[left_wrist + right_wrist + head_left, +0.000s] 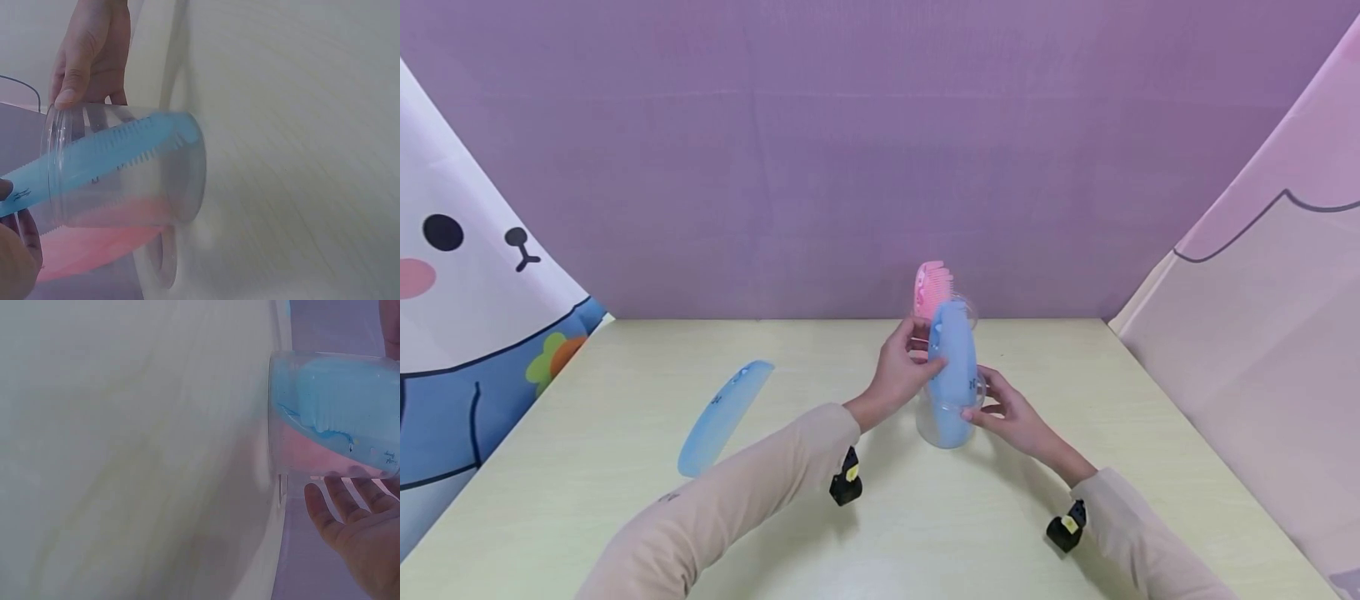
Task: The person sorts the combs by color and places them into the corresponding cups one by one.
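Observation:
In the head view my left hand (901,367) pinches the upper part of a light blue comb (953,346) between thumb and fingers. The comb's lower part is down inside a clear plastic jar (181,206), its teeth showing through the wall in the left wrist view. My right hand (1011,417) holds the jar by its side, thumb near the rim. Behind the blue comb rises a pink comb (931,287), teeth facing right; its lower end is hidden in the head view. The jar stands upright on the table.
A second light blue comb (724,418) lies on the pale table (940,533), left of the hands. A clear round rim (973,310) shows behind the jar. A purple backdrop (775,167) hangs along the table's back edge.

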Demonstrator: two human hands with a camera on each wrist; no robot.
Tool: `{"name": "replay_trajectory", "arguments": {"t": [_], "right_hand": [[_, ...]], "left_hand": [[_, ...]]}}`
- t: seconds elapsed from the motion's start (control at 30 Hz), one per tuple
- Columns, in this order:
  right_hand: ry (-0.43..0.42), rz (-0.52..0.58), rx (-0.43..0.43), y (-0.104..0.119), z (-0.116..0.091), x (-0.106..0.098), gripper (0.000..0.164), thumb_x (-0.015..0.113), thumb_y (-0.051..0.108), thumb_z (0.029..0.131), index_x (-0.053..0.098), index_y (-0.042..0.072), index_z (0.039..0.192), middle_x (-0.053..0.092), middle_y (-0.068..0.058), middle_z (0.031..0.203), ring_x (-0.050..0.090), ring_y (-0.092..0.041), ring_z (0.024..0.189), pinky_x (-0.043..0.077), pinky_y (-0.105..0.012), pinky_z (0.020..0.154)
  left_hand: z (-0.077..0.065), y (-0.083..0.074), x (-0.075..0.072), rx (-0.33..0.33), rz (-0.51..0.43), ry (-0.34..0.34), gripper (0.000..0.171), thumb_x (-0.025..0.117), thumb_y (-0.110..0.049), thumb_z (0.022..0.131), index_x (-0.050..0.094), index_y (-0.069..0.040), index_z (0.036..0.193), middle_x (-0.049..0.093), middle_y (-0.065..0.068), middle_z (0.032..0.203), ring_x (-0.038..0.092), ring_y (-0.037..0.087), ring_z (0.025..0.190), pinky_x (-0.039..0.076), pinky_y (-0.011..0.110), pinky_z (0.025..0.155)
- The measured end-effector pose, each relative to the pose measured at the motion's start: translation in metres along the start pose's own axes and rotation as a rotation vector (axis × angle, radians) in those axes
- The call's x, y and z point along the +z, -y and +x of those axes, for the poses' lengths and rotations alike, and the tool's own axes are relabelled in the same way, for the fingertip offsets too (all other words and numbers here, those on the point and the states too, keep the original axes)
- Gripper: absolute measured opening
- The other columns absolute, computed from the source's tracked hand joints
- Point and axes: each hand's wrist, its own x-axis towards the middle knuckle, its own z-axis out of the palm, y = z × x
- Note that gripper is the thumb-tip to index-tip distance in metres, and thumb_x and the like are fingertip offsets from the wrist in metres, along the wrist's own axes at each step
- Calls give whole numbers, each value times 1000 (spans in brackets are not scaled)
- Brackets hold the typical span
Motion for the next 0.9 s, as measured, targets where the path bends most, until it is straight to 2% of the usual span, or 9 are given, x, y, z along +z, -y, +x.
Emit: {"name": "replay_trajectory", "arguments": {"t": [0.1,0.33,0.5,0.6,0.83,0.9], "right_hand": [[0,-1,3,0,0,0,63,61,11,86,28,6,140,42,-21,133,48,-40,115,50,-30,85],[3,4,2,-1,0,0,64,61,11,87,27,7,140,41,-21,135,48,-41,116,48,-42,87],[2,3,1,-1,0,0,63,61,11,86,28,7,140,41,-21,134,48,-40,115,49,-38,86],[1,3,-2,-1,0,0,63,61,11,86,28,7,140,41,-21,134,48,-40,115,49,-40,87],[5,4,0,-2,-1,-1,63,60,11,87,28,8,140,42,-20,133,49,-40,115,49,-30,86],[4,4,-1,-2,-1,-1,63,60,11,87,28,8,140,42,-20,133,49,-40,115,49,-32,86]], "left_hand": [[0,0,-2,0,19,-4,43,67,-3,79,48,-7,117,56,11,110,58,23,98,53,27,81],[-1,1,-4,6,13,-9,45,68,-2,78,48,-7,119,56,13,109,59,23,96,53,27,81],[-1,2,-5,13,34,-14,46,68,-2,78,49,-9,119,56,12,105,58,22,93,53,26,81],[-2,-1,-6,3,45,-16,46,68,-1,78,49,-8,119,57,12,104,59,23,91,53,28,81],[1,4,-4,-27,60,-23,45,69,-3,78,50,-10,119,57,10,104,60,21,91,53,27,81],[1,4,-4,-32,59,-21,45,69,-3,78,49,-10,118,57,11,104,60,21,91,53,27,81]]}}
